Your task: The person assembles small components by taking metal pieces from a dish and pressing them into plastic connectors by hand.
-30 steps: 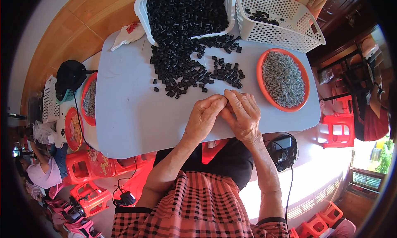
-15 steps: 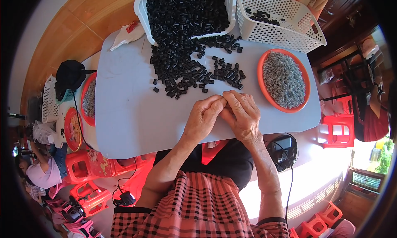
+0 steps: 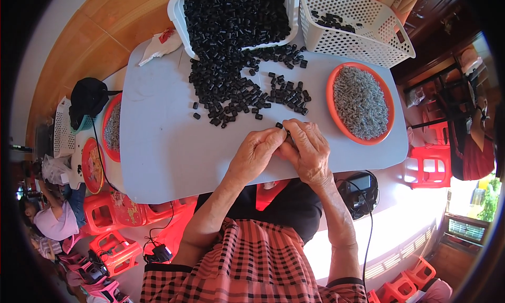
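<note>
The left hand and the right hand met fingertip to fingertip above the pale blue counter, to the left of the orange bowl and nearer the wearer's body. The left hand was pinched, thumb against forefinger, on a small black piece that poked out past its fingertips on the side away from the body. The right hand had its fingers bent in beside the left one's; whether it gripped the piece too could not be told, as its own fingers hid the spot.

Grey bits, small and shiny, filled the orange bowl. Left of the bowl, beyond the hands, loose black pieces lay spread over the counter, a few set apart from the rest. Farther off from the bowl, up and to its left, stood a white tub heaped with more of them, the heap running on down to the loose ones. Just beyond the bowl was a white perforated basket with some dark pieces inside. Well to the bowl's left, by the tub, lay a crumpled white packet with a red mark.
</note>
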The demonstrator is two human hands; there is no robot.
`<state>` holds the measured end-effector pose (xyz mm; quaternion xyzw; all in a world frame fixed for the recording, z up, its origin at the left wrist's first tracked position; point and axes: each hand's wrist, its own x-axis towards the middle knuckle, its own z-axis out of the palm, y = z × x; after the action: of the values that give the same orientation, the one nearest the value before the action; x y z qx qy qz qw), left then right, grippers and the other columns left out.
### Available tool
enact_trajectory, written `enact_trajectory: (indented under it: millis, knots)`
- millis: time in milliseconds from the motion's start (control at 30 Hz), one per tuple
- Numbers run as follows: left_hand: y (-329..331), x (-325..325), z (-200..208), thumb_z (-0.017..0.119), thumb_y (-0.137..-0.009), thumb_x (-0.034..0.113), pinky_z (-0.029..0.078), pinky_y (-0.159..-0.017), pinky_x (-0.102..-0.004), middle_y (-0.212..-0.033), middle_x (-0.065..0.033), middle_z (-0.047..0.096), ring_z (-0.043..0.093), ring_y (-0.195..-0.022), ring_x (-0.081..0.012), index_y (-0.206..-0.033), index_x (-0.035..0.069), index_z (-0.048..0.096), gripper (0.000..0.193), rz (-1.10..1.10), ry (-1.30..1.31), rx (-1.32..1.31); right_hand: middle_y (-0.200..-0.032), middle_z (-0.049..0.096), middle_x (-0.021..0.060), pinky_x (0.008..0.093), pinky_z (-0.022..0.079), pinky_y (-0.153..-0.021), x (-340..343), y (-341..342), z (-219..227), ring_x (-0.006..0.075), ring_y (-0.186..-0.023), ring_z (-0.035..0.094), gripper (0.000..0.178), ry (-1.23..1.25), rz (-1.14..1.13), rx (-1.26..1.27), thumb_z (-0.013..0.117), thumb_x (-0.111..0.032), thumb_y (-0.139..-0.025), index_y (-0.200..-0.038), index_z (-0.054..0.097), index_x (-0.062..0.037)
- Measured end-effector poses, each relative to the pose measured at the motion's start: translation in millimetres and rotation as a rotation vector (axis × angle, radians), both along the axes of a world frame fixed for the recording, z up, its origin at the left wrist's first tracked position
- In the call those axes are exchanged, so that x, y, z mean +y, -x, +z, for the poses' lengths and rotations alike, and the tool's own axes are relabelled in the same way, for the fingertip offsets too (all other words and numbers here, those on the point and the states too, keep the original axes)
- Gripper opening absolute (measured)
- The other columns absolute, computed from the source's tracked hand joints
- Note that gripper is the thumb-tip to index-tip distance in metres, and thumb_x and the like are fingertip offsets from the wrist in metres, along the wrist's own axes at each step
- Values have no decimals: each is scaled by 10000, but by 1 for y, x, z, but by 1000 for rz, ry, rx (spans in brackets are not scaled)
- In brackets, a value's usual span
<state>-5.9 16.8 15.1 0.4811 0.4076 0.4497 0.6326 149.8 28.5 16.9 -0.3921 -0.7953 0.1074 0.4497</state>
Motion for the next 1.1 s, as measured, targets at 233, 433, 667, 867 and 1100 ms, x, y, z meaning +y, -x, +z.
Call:
enact_trajectory:
  millis: [233,433,667,867,1100]
  knots:
    - [0,-1,10,487,-970,203,372,-619,-205,-763,40,506,415,-696,-44,-972,-43,576,262,2,-122,168,-960,598,125,371,468,-701,-1,0,-1,272,-771,578,447,36,23,-3,713,-54,-692,-1100,550,25]
    - [-4,0,6,474,-977,205,381,-619,-213,-758,22,517,423,-689,-54,-983,-38,575,263,34,-198,133,-939,593,129,370,468,-705,-1,0,-1,279,-768,575,436,35,34,12,696,-31,-710,-1110,537,36]
    - [-5,0,1,462,-986,209,415,-658,-232,-790,-10,564,462,-711,-75,-1023,-44,573,279,59,-215,127,-939,593,139,376,470,-711,-2,0,-3,288,-781,578,433,53,38,-10,687,-38,-729,-1122,527,51]
    - [-1,0,0,466,-985,201,432,-694,-225,-823,-23,589,491,-752,-76,-1040,-52,571,280,6,-167,144,-949,593,153,382,470,-713,-1,-2,-1,301,-781,577,440,44,45,-38,690,-42,-724,-1121,527,56]
    - [-2,-1,-3,471,-986,201,437,-724,-222,-870,-19,602,499,-793,-72,-1065,-54,576,287,36,-186,165,-961,598,155,388,476,-713,-1,0,-2,304,-790,583,436,4,12,-64,691,-32,-715,-1114,536,55]
